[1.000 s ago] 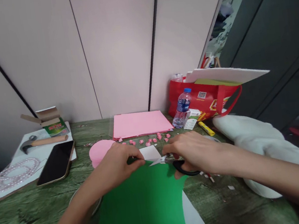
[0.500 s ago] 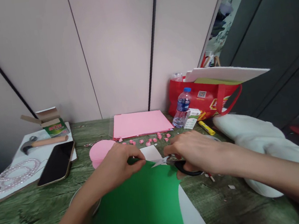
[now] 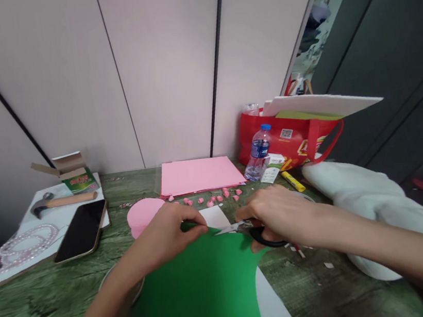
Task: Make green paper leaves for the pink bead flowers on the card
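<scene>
A large sheet of green paper (image 3: 200, 284) lies in front of me. My left hand (image 3: 175, 223) pinches its far edge between thumb and fingers. In my right hand (image 3: 269, 213) is a pair of scissors (image 3: 263, 237) with black handles, its fingers wrapped round them. The blades point left and meet the green sheet's far edge, just right of my left fingertips. White paper (image 3: 271, 304) shows beside the green sheet at lower right. Behind the blades lies a small white piece of paper (image 3: 214, 216). Pink paper circles (image 3: 144, 212) sit left of my left hand.
Several small pink pieces (image 3: 210, 202) lie before a stack of pink paper (image 3: 201, 174). At the left are a phone (image 3: 82, 231), a hammer (image 3: 71, 199) and a bead string (image 3: 28, 245). A water bottle (image 3: 260, 154), red bag (image 3: 289, 132) and white cushion-like thing (image 3: 360, 196) stand right.
The scissor blades look closer together than before, still at the green sheet's edge. My right hand has shifted very slightly right; my left hand keeps its pinch.
</scene>
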A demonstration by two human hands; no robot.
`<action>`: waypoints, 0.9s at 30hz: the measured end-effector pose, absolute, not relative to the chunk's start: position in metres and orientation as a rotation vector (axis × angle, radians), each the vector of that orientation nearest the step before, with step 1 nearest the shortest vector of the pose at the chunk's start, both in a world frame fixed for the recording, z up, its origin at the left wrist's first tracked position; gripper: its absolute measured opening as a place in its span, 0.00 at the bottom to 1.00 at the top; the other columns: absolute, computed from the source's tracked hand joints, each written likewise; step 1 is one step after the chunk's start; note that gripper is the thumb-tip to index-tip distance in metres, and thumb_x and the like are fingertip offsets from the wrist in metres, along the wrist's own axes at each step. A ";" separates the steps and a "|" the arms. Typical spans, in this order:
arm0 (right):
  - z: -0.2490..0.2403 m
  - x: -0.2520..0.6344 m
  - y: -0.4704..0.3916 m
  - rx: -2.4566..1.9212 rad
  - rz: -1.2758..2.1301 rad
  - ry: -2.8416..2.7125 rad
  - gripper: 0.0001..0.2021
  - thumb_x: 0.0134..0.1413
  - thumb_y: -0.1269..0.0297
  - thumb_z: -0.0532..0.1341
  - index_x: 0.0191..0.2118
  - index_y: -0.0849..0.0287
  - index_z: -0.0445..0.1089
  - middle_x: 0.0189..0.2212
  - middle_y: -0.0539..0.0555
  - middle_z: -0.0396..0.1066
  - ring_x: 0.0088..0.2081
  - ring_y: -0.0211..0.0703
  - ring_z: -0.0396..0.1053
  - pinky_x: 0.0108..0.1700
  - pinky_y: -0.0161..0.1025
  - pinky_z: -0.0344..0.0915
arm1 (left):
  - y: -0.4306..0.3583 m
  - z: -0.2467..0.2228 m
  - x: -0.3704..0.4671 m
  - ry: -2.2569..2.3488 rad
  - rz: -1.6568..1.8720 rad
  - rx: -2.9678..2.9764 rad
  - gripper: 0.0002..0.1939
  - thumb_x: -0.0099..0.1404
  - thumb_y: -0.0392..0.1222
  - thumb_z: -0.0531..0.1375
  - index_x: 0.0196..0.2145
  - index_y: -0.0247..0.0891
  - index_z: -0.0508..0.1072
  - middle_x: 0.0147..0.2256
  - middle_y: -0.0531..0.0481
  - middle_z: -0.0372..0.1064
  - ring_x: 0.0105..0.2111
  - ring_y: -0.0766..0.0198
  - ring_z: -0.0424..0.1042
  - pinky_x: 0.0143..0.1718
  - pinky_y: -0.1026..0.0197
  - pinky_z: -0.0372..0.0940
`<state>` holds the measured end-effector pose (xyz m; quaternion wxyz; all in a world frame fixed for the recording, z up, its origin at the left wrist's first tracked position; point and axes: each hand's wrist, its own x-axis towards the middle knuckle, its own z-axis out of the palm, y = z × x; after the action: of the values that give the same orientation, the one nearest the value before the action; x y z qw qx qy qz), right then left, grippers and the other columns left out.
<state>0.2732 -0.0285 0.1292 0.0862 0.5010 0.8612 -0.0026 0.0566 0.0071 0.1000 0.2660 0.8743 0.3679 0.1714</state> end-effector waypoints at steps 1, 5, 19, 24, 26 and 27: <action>0.128 0.274 -0.029 1.500 -0.018 2.577 0.05 0.42 0.65 0.68 0.25 0.57 0.72 0.19 0.50 0.71 0.23 0.42 0.67 0.22 0.36 0.43 | 0.007 0.100 0.057 0.991 0.469 2.350 0.07 0.59 0.38 0.58 0.27 0.36 0.75 0.26 0.52 0.74 0.25 0.67 0.66 0.26 0.66 0.56; 0.126 0.277 -0.029 1.515 -0.088 2.624 0.04 0.43 0.66 0.66 0.23 0.58 0.71 0.18 0.49 0.70 0.22 0.39 0.66 0.22 0.35 0.43 | 0.007 0.101 0.056 0.978 0.481 2.334 0.07 0.59 0.38 0.58 0.28 0.36 0.75 0.26 0.52 0.74 0.25 0.66 0.67 0.27 0.65 0.57; 0.122 0.286 -0.032 1.566 -0.285 2.722 0.07 0.42 0.64 0.67 0.21 0.57 0.69 0.18 0.45 0.69 0.21 0.35 0.62 0.23 0.33 0.45 | 0.008 0.102 0.056 1.004 0.557 2.213 0.03 0.54 0.33 0.62 0.25 0.38 0.76 0.25 0.56 0.73 0.26 0.67 0.66 0.27 0.66 0.57; 0.120 0.288 -0.034 1.603 -0.294 2.720 0.07 0.41 0.63 0.68 0.21 0.57 0.69 0.17 0.44 0.67 0.20 0.33 0.60 0.24 0.32 0.46 | 0.008 0.100 0.056 1.004 0.567 2.200 0.02 0.54 0.34 0.63 0.25 0.37 0.76 0.24 0.55 0.73 0.26 0.68 0.66 0.27 0.67 0.57; 0.119 0.288 -0.034 1.620 -0.317 2.722 0.07 0.40 0.64 0.68 0.21 0.56 0.69 0.17 0.43 0.66 0.20 0.32 0.60 0.24 0.32 0.46 | 0.008 0.101 0.057 1.005 0.572 2.209 0.01 0.54 0.35 0.63 0.25 0.37 0.76 0.24 0.55 0.72 0.25 0.68 0.66 0.27 0.67 0.57; 0.118 0.288 -0.034 1.628 -0.323 2.721 0.07 0.40 0.64 0.68 0.21 0.56 0.69 0.16 0.43 0.66 0.20 0.32 0.60 0.24 0.31 0.46 | 0.008 0.101 0.057 1.003 0.575 2.214 0.01 0.54 0.35 0.63 0.26 0.37 0.76 0.24 0.55 0.72 0.25 0.68 0.66 0.27 0.67 0.57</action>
<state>0.2884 -0.0344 0.1182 -0.0226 0.5107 0.8535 -0.1014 0.0570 0.0079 0.1013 0.3164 0.8408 0.3809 0.2185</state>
